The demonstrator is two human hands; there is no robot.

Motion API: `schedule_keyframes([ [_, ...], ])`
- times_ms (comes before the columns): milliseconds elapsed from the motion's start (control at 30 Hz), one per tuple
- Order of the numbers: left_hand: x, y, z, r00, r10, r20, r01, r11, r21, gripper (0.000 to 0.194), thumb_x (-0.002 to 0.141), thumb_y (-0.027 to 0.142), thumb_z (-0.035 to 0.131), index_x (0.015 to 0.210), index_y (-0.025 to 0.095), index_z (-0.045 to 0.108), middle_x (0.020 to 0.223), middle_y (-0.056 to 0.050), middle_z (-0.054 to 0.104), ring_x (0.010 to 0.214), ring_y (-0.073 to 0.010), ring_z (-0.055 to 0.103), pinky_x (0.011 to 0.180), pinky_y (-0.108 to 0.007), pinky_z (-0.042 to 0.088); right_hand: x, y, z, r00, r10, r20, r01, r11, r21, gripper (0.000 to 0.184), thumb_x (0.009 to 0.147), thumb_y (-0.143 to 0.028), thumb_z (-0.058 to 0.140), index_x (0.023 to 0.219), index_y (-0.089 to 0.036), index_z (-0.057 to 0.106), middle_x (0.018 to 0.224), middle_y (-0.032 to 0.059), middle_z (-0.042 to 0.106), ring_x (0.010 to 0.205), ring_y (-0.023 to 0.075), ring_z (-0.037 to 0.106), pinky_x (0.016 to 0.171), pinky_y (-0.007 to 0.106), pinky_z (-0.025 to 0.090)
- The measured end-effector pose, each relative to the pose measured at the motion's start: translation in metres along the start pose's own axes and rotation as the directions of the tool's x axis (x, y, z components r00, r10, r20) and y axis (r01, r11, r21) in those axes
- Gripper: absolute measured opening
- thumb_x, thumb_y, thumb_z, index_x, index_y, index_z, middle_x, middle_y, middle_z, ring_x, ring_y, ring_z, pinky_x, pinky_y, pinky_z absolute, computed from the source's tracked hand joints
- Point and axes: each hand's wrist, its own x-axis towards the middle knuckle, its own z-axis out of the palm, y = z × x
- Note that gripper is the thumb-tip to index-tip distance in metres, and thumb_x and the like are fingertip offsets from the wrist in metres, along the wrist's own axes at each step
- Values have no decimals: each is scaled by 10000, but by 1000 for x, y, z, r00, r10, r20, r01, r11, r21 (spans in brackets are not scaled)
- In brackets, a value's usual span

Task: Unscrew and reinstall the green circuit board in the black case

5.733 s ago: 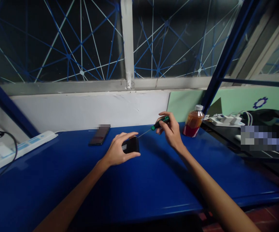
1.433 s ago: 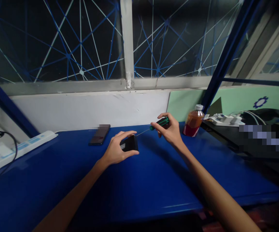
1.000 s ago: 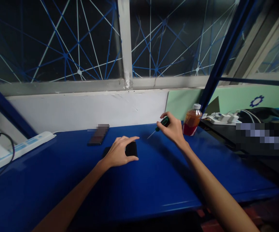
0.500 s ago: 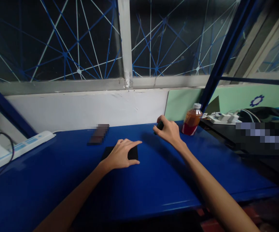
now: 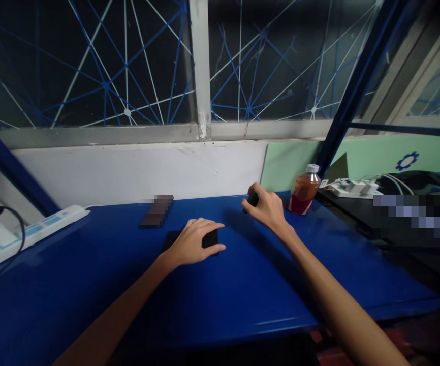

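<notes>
My left hand is over a flat black rectangular object on the blue table, covering its middle. The thumb and forefinger are apart and point right, with nothing between them. Whether the palm touches the black thing I cannot tell. My right hand is raised above the table, its fingers closed around a small dark green object. Most of that object is hidden by the fingers, so its kind does not show. The right hand's shadow falls on the table beneath it.
A bottle of reddish-orange drink stands to the right of my right hand. A blurred dark flat object lies near the wall. White power strips lie left and right. A blue post rises behind the bottle.
My left thumb has moved a little up and right, closer to the forefinger. The right hand keeps its grip and has hardly moved. The view has shifted slightly.
</notes>
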Motion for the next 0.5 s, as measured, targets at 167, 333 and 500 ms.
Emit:
schedule_keyframes([
  [167,3,-4,2,994,16,-112,-19,999,-26,266,884,377,572,1118,269,636,1129,-52,662,1065,-252,569,925,-470,402,2,0,-5,995,102,-14,-96,966,239,170,694,-345,592,813,-234,544,561,-27,557,512,157,532,515,263,362],
  [333,5,-5,1,984,14,-177,-26,998,-65,205,862,315,601,1045,256,672,1049,-49,696,993,-240,605,865,-436,447,2,-3,-5,983,146,108,-182,770,612,162,698,-273,599,817,-217,504,491,-49,549,354,122,516,407,240,398],
  [500,6,-4,1,980,12,-201,-38,992,-123,140,826,289,650,944,233,703,975,-46,711,940,-225,620,858,-405,468,1,-9,-1,976,140,165,-217,652,727,174,691,-268,613,805,-206,497,430,-61,524,312,127,511,330,221,380],
])
